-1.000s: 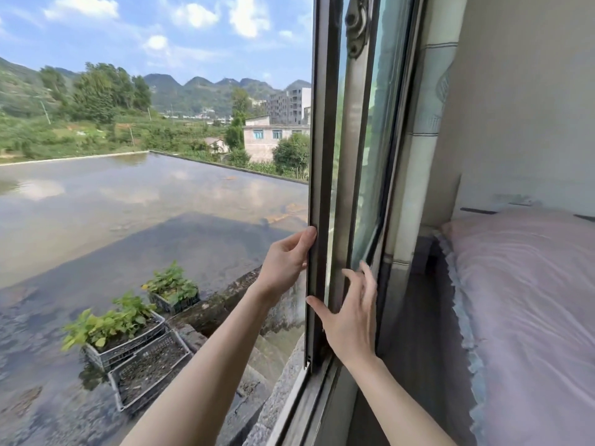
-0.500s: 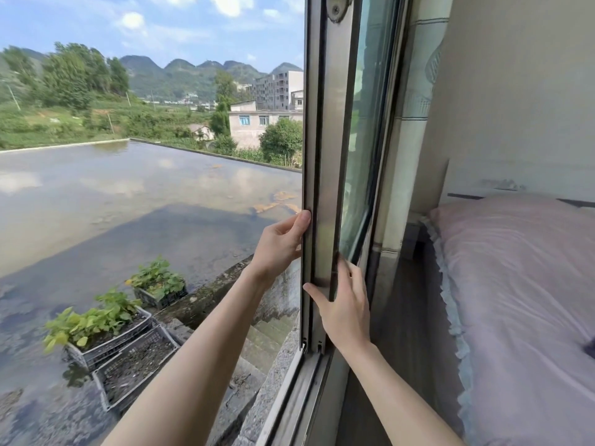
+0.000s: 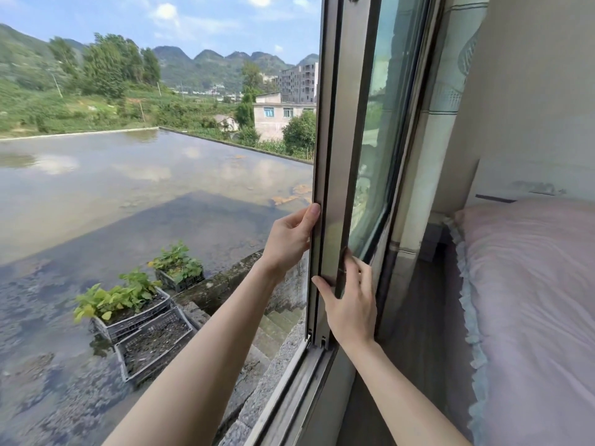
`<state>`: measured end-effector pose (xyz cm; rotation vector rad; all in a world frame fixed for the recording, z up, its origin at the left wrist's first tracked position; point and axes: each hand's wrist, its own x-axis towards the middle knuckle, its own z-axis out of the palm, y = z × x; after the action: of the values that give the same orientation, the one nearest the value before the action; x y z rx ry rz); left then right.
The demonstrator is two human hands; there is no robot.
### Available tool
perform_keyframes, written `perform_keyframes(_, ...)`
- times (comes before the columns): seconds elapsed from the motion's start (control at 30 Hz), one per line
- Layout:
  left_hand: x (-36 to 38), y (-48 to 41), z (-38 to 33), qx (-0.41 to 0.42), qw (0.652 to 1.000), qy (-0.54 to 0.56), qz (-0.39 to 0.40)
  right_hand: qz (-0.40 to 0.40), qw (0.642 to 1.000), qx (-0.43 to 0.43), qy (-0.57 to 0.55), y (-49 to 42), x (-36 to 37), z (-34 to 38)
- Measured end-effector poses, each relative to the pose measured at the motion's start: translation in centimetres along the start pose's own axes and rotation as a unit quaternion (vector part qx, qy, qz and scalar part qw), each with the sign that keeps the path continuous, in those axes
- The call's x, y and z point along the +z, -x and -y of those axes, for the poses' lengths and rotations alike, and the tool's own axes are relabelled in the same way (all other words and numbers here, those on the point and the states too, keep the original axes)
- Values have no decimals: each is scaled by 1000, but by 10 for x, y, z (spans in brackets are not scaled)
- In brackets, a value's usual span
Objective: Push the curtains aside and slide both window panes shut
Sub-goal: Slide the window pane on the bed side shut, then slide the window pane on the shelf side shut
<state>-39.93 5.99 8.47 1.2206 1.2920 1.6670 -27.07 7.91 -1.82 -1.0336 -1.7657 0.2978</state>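
A sliding window pane with a grey metal frame [image 3: 331, 162] and tinted glass [image 3: 380, 130] stands at the right of the wide-open window. My left hand [image 3: 289, 243] reaches outside and hooks its fingertips on the outer edge of the frame's upright. My right hand [image 3: 351, 300] grips the same upright from the room side, thumb on its face and fingers behind the inner edge. The pale patterned curtain [image 3: 441, 101] hangs bunched at the right, behind the pane. The bottom track [image 3: 289, 378] runs toward me along the sill.
A bed with a pink frilled cover [image 3: 531, 300] fills the right side, close to the window wall. Outside lie a flooded flat roof [image 3: 128, 188], plastic crates with green plants [image 3: 128, 304], stone steps, trees and buildings.
The pane's upright has slid a little leftward with both hands on it. My right hand has closed more tightly around the inner edge. The view has shifted slightly right and down.
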Motion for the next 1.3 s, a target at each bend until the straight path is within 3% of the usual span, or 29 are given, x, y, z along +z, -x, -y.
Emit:
perform_keyframes(0.13,-4,22,4,19,994,-112,-5,-5,1000,-2,-28,6,-5,0)
perform_keyframes(0.23,-32,51,14,-11,963,-267,-33,1,995,-62,-79,12,-8,-1)
perform_keyframes(0.37,-78,119,31,-113,869,-453,-164,18,969,-224,-101,28,-8,5)
perform_keyframes(0.5,-96,205,30,-229,772,-534,-258,155,928,-297,-163,53,-2,27)
perform_keyframes(0.67,-82,328,-2,-318,671,-576,-342,374,842,-337,-191,96,-5,85)
perform_keyframes(0.77,-65,399,-28,-347,625,-575,-397,446,777,-391,-210,125,-13,126)
perform_keyframes(0.93,-14,511,-79,-410,515,-575,-486,517,677,-456,-257,183,-54,194)
perform_keyframes(1.07,19,577,-107,-435,453,-571,-528,551,612,-493,-280,220,-93,226)
perform_keyframes(1.13,33,604,-119,-441,428,-560,-555,565,586,-500,-295,234,-107,242)
perform_keyframes(1.3,54,645,-141,-421,401,-532,-616,583,525,-512,-349,260,-134,283)
